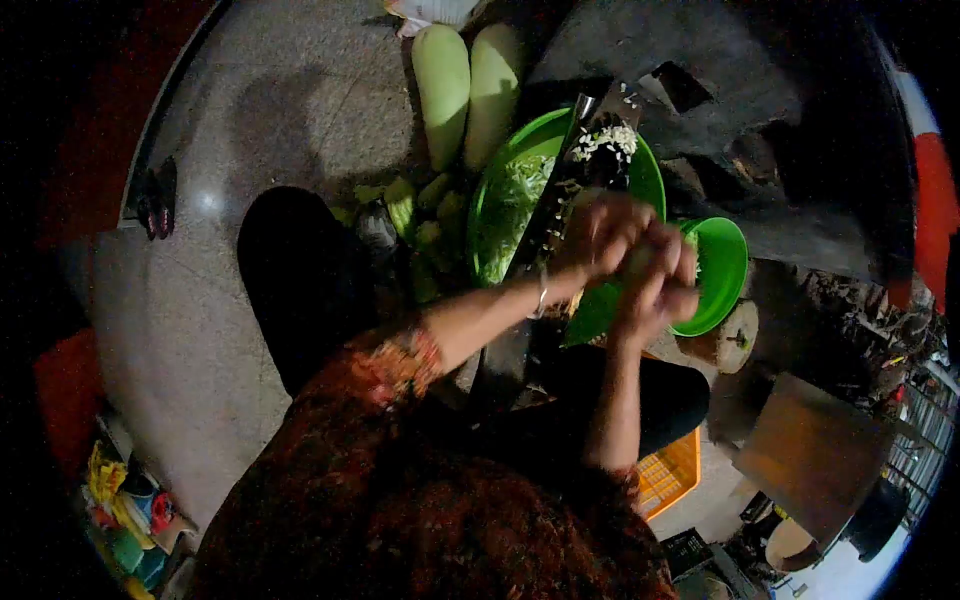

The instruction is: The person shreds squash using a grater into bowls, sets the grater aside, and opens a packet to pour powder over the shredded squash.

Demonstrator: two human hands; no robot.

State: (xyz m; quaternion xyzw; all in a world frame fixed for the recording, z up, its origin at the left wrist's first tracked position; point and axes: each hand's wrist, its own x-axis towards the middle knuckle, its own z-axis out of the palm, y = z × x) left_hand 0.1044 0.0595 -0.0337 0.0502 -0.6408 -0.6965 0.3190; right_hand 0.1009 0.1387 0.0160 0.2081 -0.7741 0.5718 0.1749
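Patterned sleeves nearest; orange crate (672, 472) at right, past elbow. Left hand (605, 238), bangle on wrist, and right hand (658, 282) close together, both motion-blurred; fingers look bent, but cannot tell whether either hand grips anything. Dark board (592, 172) just beyond left hand, reaching across large green tub (655, 170); pale bits (614, 141) scattered on board. Pale-green shreds (520, 190) in tub, left of board. Smaller green bowl (725, 280) just right of right hand. Peelings (400, 207) left of tub. Farthest: two long pale-green gourds (441, 85), side by side on floor.
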